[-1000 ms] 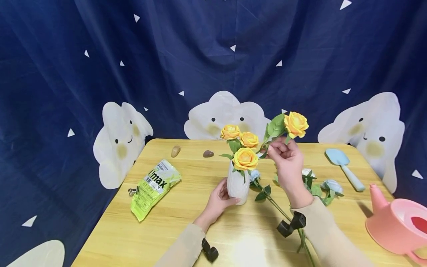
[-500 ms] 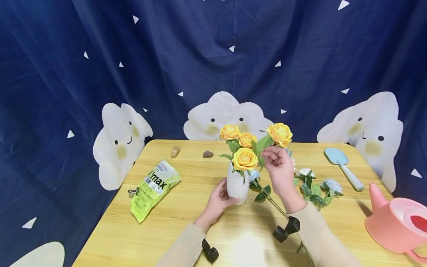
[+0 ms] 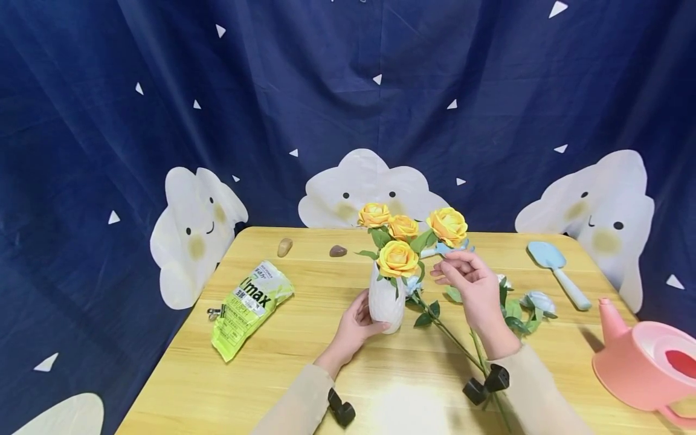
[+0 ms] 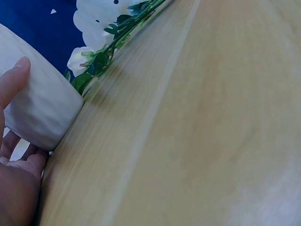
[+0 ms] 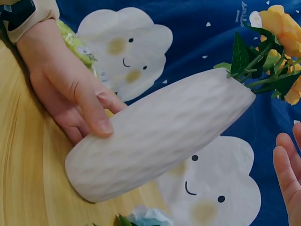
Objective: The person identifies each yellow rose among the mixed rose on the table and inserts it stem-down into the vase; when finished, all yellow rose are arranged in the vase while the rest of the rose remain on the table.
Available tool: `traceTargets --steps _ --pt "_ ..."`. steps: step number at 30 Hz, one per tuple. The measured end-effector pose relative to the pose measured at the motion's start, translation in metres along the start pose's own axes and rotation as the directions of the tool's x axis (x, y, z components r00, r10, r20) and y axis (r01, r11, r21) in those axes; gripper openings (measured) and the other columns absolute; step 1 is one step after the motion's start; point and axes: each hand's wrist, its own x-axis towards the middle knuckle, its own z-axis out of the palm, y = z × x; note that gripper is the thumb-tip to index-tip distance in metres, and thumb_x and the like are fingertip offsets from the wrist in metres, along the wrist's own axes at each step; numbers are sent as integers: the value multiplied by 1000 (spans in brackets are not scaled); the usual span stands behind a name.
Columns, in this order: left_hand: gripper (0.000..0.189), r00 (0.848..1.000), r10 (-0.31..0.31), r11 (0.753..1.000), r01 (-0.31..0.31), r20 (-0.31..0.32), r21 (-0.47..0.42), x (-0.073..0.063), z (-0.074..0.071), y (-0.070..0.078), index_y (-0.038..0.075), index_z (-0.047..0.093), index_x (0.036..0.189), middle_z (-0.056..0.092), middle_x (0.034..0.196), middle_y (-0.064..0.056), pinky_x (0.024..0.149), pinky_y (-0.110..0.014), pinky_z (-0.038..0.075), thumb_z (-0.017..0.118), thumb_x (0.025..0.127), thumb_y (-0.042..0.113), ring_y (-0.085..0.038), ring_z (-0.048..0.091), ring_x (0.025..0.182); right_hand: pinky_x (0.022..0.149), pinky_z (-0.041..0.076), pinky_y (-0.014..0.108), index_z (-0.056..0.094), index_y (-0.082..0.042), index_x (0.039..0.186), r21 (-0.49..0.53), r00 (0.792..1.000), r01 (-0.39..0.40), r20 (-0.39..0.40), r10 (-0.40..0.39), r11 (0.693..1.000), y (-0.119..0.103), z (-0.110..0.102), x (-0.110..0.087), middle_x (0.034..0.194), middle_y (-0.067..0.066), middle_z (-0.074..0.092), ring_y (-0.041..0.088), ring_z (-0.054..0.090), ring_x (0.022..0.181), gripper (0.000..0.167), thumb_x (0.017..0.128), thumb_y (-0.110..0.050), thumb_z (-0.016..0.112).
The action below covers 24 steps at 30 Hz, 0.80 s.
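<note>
A white textured vase [image 3: 386, 300] stands upright on the wooden table, with several yellow roses [image 3: 398, 258] in its mouth. Low on the vase, my left hand [image 3: 354, 326] grips it between thumb and fingers; the right wrist view shows the thumb [image 5: 96, 115] against its side. One yellow rose [image 3: 447, 226] leans out to the right of the others. Just below that bloom, my right hand [image 3: 472, 287] hovers with relaxed fingers and holds nothing. In the right wrist view its fingertips [image 5: 284, 162] are apart from the stems.
Blue and white roses [image 3: 538, 302] with long stems lie right of the vase. Further right are a light blue shovel [image 3: 560, 275] and a pink watering can [image 3: 641, 362]. A green bag [image 3: 251, 308] and two stones [image 3: 338, 251] lie left and behind. A blue tool [image 3: 448, 248] lies behind the leaning rose.
The right hand brought the fourth yellow rose left and down into the vase, then let go and drew back slightly to the right. The left hand stayed on the vase.
</note>
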Motion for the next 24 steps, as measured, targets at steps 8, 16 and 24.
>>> traceTargets --steps 8,16,24 --pt "78 1000 -9 1000 9 -12 -13 -1 1 1 11 38 140 48 134 -9 104 -39 34 78 74 4 -24 44 123 64 56 32 56 10 106 53 999 26 -21 -25 998 16 -25 -13 86 12 67 23 67 75 17 89 7 56" --pt "74 999 18 1000 -18 -32 2 -1 2 2 10 41 135 51 131 -8 102 -39 37 79 72 2 -25 46 121 62 56 30 54 11 106 38 992 -44 -115 49 998 1 -38 -22 82 12 67 22 67 71 17 89 13 51" --pt "71 1000 5 1000 -5 -10 14 -4 -8 12 1 40 135 51 129 -19 103 -44 35 77 74 1 -35 46 120 63 56 31 56 9 108 61 993 3 -119 5 998 14 -84 -33 85 13 68 23 68 72 20 89 10 54"
